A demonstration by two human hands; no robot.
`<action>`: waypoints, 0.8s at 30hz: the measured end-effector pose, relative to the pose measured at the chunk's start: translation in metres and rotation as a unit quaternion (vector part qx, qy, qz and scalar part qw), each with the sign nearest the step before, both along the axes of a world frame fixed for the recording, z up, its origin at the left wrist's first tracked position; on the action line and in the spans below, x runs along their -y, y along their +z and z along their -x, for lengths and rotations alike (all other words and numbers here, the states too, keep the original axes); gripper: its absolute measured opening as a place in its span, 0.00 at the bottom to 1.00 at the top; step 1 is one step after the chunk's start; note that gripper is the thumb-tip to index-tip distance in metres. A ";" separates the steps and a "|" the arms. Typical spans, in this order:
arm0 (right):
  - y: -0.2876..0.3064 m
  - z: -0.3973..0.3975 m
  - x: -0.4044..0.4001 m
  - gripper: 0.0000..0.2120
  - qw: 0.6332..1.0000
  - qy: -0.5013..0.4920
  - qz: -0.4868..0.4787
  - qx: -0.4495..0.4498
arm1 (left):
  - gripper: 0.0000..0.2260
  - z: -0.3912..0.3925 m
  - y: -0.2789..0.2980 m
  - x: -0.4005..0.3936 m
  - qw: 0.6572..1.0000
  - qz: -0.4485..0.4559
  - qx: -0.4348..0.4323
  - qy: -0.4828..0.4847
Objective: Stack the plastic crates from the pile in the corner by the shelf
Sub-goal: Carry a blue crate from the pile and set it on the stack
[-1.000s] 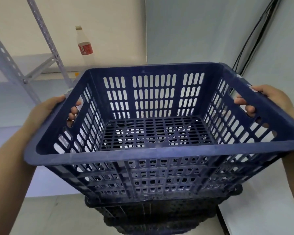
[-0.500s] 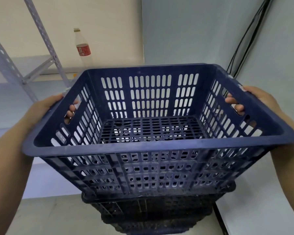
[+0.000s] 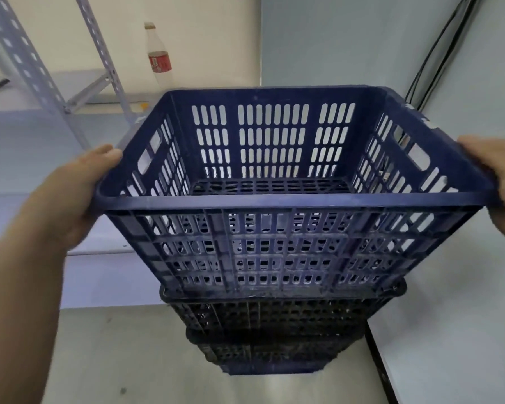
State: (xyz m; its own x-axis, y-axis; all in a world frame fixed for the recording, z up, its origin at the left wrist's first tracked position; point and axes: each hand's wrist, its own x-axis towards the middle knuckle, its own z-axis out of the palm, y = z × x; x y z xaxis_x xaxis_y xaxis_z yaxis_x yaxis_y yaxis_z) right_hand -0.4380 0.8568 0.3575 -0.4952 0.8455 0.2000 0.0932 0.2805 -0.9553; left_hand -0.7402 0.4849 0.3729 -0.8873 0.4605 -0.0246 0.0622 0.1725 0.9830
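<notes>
A dark blue slotted plastic crate (image 3: 274, 246) fills the middle of the view, upright and empty. My left hand (image 3: 70, 199) grips its left rim near the front corner. On the right rim, also near the front corner, sits my right hand (image 3: 502, 188). The fingers no longer show through the handle slots. Under the blue crate stands a stack of darker crates (image 3: 268, 330) on the floor, and the blue crate's base sits at the top one's rim. Whether it rests fully inside, I cannot tell.
A grey metal shelf (image 3: 105, 83) stands at the back left, with a plastic bottle (image 3: 158, 56) with a red label on it. Black cables (image 3: 432, 56) run down the right wall. Pale walls close the corner behind and to the right; grey floor (image 3: 129, 360) lies at lower left.
The blue crate has gone lower and farther from me, down onto the dark stack. Both hands slid out of the side handle slots to the rim near the front corners.
</notes>
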 end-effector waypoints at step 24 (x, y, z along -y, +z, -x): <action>0.009 0.034 0.125 0.33 0.806 0.060 -0.471 0.352 | 0.31 -0.059 -0.014 -0.016 0.735 0.311 -0.602 -0.040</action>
State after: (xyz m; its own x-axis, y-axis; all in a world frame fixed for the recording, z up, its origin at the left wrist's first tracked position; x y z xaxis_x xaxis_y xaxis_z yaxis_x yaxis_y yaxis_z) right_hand -0.4717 0.7318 0.3661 -0.8338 0.4191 0.3594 0.4368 0.8989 -0.0346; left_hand -0.6808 0.5009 0.3590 -0.4101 0.7439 0.5277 0.8558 0.5139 -0.0593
